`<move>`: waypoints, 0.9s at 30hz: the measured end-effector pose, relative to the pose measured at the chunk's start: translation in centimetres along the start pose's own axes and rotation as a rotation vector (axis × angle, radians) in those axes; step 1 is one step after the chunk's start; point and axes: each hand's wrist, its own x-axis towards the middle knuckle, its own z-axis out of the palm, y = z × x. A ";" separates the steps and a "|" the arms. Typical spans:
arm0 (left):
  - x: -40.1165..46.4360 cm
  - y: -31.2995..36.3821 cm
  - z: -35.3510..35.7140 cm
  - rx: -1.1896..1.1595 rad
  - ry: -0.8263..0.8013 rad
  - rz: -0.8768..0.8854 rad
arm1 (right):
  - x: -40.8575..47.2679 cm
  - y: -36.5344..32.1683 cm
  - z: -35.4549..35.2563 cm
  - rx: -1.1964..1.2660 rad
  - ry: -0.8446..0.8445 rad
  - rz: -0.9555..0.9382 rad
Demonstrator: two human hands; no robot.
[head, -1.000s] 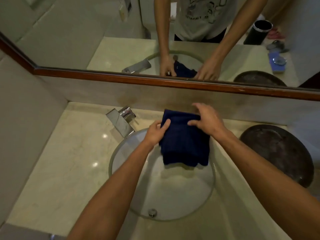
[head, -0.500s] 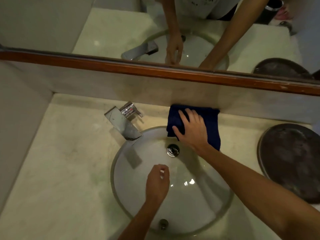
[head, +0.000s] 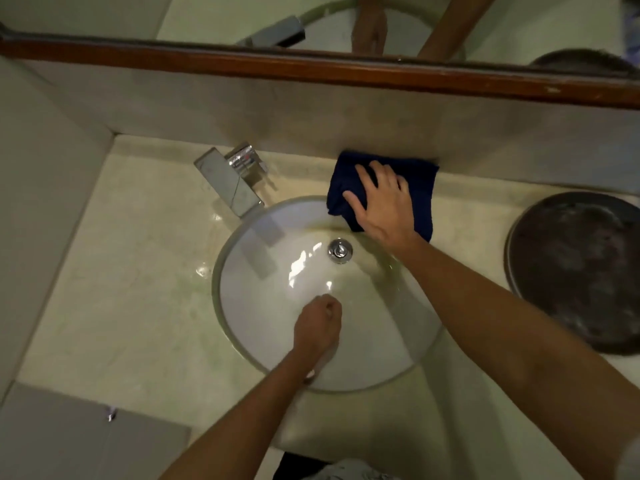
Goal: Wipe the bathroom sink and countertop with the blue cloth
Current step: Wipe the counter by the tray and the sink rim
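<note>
A folded dark blue cloth lies on the pale marble countertop behind the round white sink, against the back wall. My right hand presses flat on the cloth with fingers spread. Over the sink bowl hovers my left hand, fingers loosely curled and holding nothing. A chrome drain sits in the bowl just below the cloth.
A chrome faucet stands at the sink's back left. A dark round tray lies on the counter at right. A wood-framed mirror edge runs along the wall above. A grey panel is at the lower left.
Both hands held the cloth up over the sink a second ago. The right hand then laid it flat on the counter behind the sink; the left hand let go and dropped over the bowl.
</note>
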 end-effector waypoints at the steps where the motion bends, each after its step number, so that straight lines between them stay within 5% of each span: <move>1: -0.4 0.2 0.0 0.006 0.007 -0.001 | -0.3 0.8 -0.3 0.006 -0.012 0.016; 9: -4.0 0.4 1.3 0.059 0.043 -0.035 | -3.3 8.7 -3.0 -0.002 -0.069 0.117; 27: -9.0 -0.2 2.7 0.242 0.361 0.106 | -8.1 8.0 -2.5 -0.034 -0.072 0.281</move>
